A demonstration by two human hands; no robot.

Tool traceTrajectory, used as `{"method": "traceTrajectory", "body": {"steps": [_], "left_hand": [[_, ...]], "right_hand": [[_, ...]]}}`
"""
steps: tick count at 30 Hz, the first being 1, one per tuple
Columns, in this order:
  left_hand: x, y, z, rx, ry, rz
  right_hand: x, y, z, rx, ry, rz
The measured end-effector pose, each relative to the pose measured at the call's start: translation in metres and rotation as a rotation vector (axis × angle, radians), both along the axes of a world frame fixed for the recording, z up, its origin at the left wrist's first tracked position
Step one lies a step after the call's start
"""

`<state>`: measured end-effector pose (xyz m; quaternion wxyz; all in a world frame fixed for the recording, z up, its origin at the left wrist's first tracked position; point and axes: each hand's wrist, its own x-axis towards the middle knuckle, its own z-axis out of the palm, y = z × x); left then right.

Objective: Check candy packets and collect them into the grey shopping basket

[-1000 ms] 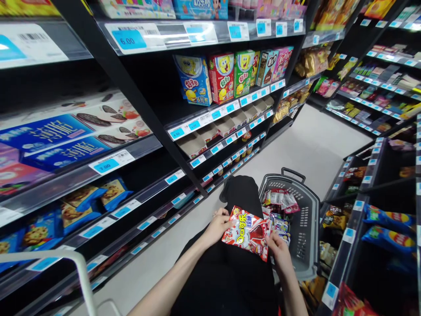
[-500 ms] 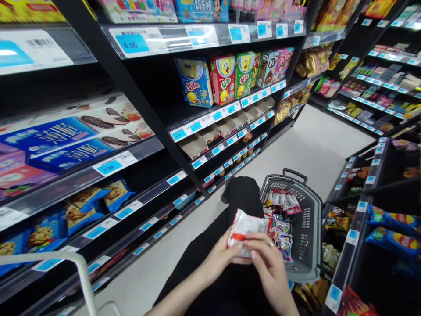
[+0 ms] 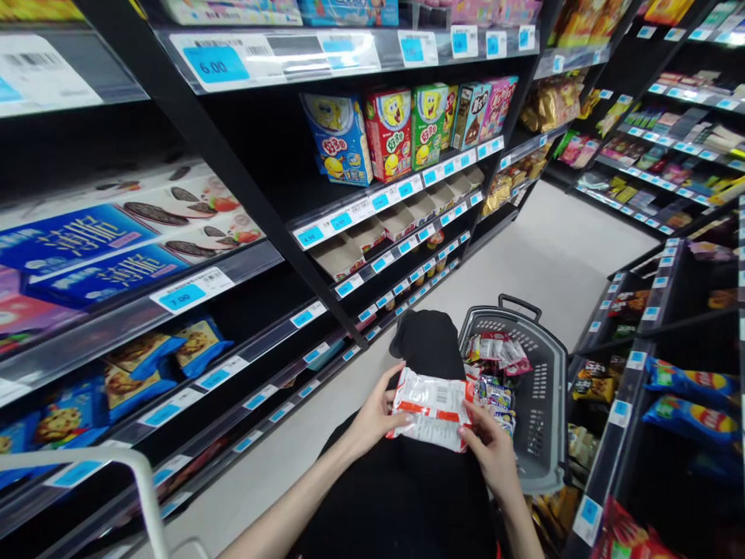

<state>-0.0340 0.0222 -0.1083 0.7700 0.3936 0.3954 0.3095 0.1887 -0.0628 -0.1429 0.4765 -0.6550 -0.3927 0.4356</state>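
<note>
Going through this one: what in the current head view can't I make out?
Packet, head view: its far face, turned away.
Packet's fine print, head view: too small and blurred.
Basket, head view: near left part, partly hidden by the right hand.
White bar, head view: cut off by the left and bottom edges.

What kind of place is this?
Probably a shop, in its snack aisle: price tags line the shelves, cartoon boxes stand on one, and a grey basket holds shiny packets.
</note>
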Motion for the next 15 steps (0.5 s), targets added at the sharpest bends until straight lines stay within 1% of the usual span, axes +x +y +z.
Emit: {"method": "traceTrajectory", "body": {"steps": [6, 10, 15], "left_hand": [[-0.001, 0.002, -0.007, 0.113, 0.256, 0.060], [0.002, 0.005, -0.005, 0.170, 0.411, 0.071], [0.009, 0.006, -0.001, 0.220, 0.515, 0.065]], "right_hand": [[-0.007, 0.007, -0.011, 0.000, 0.031, -0.133], [-0.012, 0.010, -0.010, 0.016, 0.008, -0.188], [-0.016, 0.014, -0.012, 0.033, -0.031, -0.226]]}}
